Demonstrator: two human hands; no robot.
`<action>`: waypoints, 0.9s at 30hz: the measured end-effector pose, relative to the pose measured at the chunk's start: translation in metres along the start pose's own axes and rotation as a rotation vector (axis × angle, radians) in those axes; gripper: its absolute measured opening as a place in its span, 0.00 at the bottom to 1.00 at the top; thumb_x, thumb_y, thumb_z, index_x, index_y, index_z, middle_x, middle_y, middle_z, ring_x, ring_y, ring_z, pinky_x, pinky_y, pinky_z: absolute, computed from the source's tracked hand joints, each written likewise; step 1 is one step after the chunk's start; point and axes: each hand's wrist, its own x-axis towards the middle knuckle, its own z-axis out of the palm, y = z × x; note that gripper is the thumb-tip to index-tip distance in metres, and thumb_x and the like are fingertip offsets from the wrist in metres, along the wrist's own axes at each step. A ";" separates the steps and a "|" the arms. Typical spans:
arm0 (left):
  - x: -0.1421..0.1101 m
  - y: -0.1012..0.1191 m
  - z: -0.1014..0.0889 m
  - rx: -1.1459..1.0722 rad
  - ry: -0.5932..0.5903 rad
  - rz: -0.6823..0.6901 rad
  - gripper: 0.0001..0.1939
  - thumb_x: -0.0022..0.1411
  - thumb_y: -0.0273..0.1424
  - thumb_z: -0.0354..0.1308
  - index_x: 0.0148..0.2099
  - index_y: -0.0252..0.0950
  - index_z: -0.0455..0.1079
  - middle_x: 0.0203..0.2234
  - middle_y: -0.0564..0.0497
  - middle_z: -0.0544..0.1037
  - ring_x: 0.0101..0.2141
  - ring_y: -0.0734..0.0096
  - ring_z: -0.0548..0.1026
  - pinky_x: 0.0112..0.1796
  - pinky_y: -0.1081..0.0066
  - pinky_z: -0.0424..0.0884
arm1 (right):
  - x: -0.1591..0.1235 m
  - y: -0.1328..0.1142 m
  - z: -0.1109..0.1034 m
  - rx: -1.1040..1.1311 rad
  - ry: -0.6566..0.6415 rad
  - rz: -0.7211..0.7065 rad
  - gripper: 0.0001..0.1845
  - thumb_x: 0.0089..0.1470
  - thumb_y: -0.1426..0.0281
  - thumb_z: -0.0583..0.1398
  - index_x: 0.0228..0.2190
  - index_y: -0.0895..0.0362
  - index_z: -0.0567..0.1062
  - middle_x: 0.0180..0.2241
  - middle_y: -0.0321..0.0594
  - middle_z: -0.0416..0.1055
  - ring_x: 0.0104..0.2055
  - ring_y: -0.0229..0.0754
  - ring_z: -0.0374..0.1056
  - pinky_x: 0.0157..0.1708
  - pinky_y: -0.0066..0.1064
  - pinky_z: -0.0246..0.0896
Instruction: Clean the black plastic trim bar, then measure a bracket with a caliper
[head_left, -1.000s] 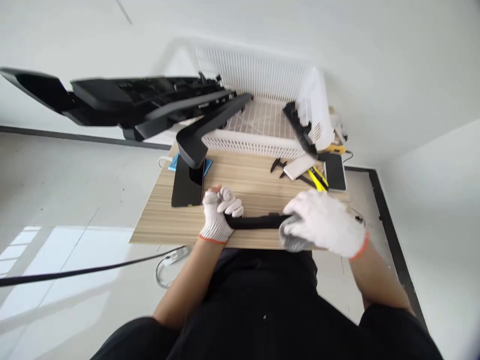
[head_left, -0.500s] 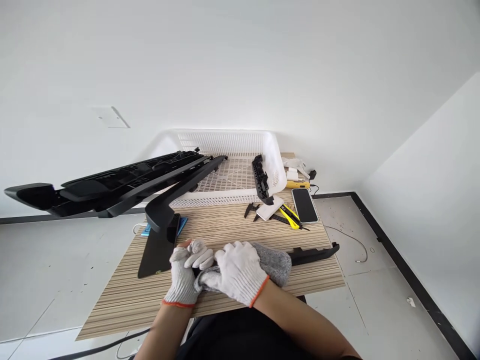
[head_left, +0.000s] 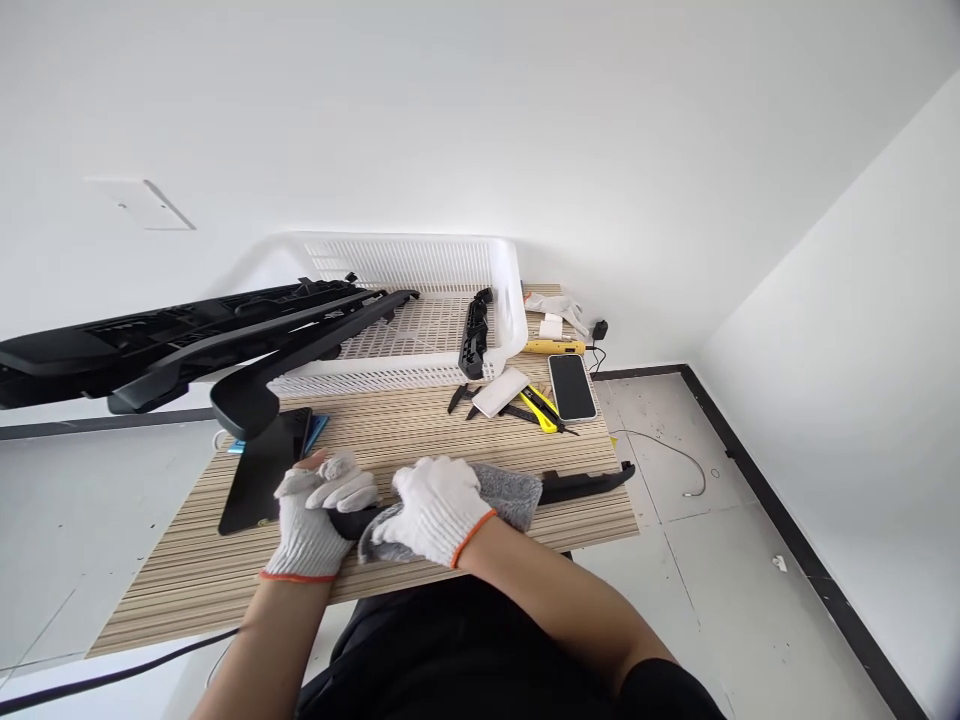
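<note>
A long black plastic trim strip (head_left: pixel 589 486) lies across the front of the table. My left hand (head_left: pixel 319 510), in a white knit glove with orange cuff, is closed around the strip's left end. The gloved right hand (head_left: pixel 436 508) presses a grey cloth (head_left: pixel 511 492) onto the strip's middle, fingers closed over it. Between the two hands a short piece of the black strip shows. The cloth hides the middle of the strip, and its right end sticks out bare.
A white plastic basket (head_left: pixel 382 376) holds several black trim parts (head_left: pixel 300 345), some jutting far left. Behind my hands lie a caliper (head_left: pixel 459 398), a white block (head_left: pixel 501 392), a yellow utility knife (head_left: pixel 541 410) and a phone (head_left: pixel 572 388). A dark flat panel (head_left: pixel 259 480) rests at left.
The right hand and cloth have slid a little to the right, away from my left hand, baring some of the strip between them. The whole view has shifted.
</note>
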 end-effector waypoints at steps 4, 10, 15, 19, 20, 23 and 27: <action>-0.007 0.003 0.006 -0.001 -0.072 -0.048 0.15 0.65 0.32 0.53 0.28 0.42 0.51 0.06 0.63 0.59 0.08 0.77 0.61 0.12 0.76 0.61 | -0.013 0.045 -0.022 0.015 -0.066 0.053 0.32 0.54 0.49 0.70 0.56 0.50 0.79 0.57 0.48 0.75 0.55 0.59 0.75 0.50 0.51 0.75; -0.004 0.002 0.005 -0.026 -0.118 -0.073 0.16 0.70 0.34 0.47 0.28 0.41 0.52 0.05 0.62 0.61 0.08 0.76 0.62 0.11 0.75 0.63 | -0.013 0.073 -0.030 0.044 -0.119 0.014 0.36 0.50 0.44 0.70 0.57 0.44 0.79 0.59 0.43 0.75 0.56 0.59 0.76 0.51 0.51 0.75; 0.000 -0.003 0.005 -0.071 -0.054 -0.053 0.16 0.67 0.32 0.51 0.27 0.41 0.51 0.05 0.62 0.57 0.08 0.75 0.59 0.12 0.74 0.57 | 0.007 0.029 0.008 -0.073 0.000 -0.180 0.36 0.58 0.37 0.60 0.52 0.50 0.81 0.51 0.45 0.79 0.52 0.56 0.76 0.49 0.49 0.73; 0.002 -0.007 0.008 -0.090 0.012 -0.011 0.18 0.69 0.33 0.47 0.26 0.42 0.48 0.05 0.61 0.53 0.07 0.74 0.55 0.13 0.71 0.49 | 0.018 -0.002 0.030 -0.058 0.182 -0.159 0.39 0.62 0.35 0.52 0.46 0.53 0.84 0.45 0.45 0.80 0.50 0.55 0.76 0.49 0.47 0.70; 0.001 -0.008 0.009 -0.100 0.018 -0.006 0.18 0.70 0.34 0.47 0.26 0.42 0.48 0.06 0.61 0.52 0.07 0.74 0.55 0.13 0.71 0.48 | 0.019 -0.007 0.031 -0.039 0.206 -0.144 0.39 0.63 0.35 0.52 0.45 0.53 0.84 0.44 0.45 0.81 0.50 0.54 0.76 0.49 0.46 0.69; -0.002 -0.009 0.009 -0.114 0.015 -0.019 0.17 0.69 0.33 0.46 0.25 0.41 0.49 0.06 0.61 0.51 0.08 0.75 0.55 0.14 0.72 0.48 | 0.017 -0.013 0.028 -0.016 0.185 -0.095 0.38 0.61 0.35 0.54 0.42 0.53 0.85 0.42 0.45 0.81 0.49 0.54 0.77 0.48 0.44 0.68; -0.008 -0.008 0.005 -0.105 -0.025 -0.072 0.15 0.64 0.32 0.50 0.25 0.40 0.53 0.07 0.62 0.53 0.09 0.76 0.58 0.15 0.74 0.51 | 0.002 0.006 0.006 0.019 0.069 -0.004 0.32 0.56 0.36 0.61 0.41 0.51 0.85 0.44 0.44 0.82 0.48 0.52 0.78 0.45 0.39 0.67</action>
